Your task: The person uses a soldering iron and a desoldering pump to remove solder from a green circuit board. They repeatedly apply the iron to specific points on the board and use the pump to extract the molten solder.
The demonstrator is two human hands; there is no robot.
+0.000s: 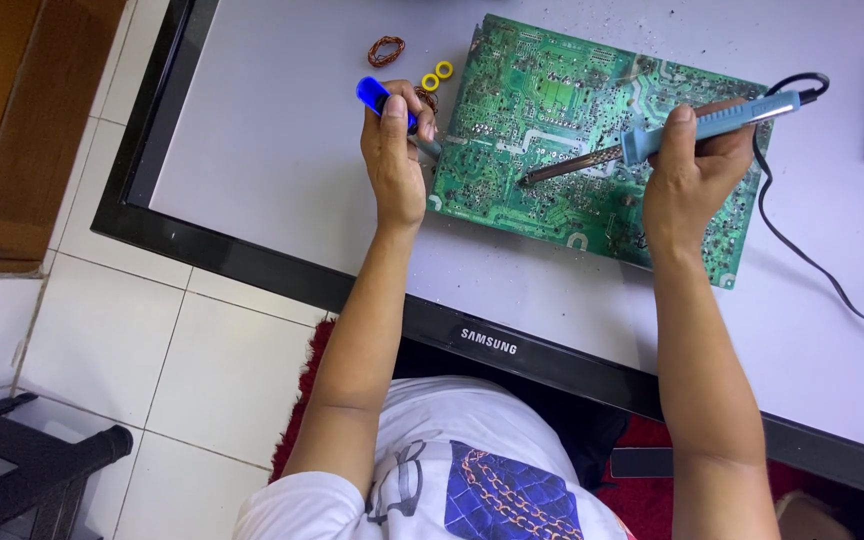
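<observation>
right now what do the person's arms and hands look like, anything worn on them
Both arms are bare from the short white sleeves down: no gloves, watch, rings or bands show on the left hand or the right hand. The sleeves belong to a white T-shirt with a blue quilted print crossed by a gold chain pattern on the front.

flat black-framed screen (252,262), pale grey panel, face-up

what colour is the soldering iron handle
Light blue, held in the right hand; the soldering iron shows best in the head view.
</observation>
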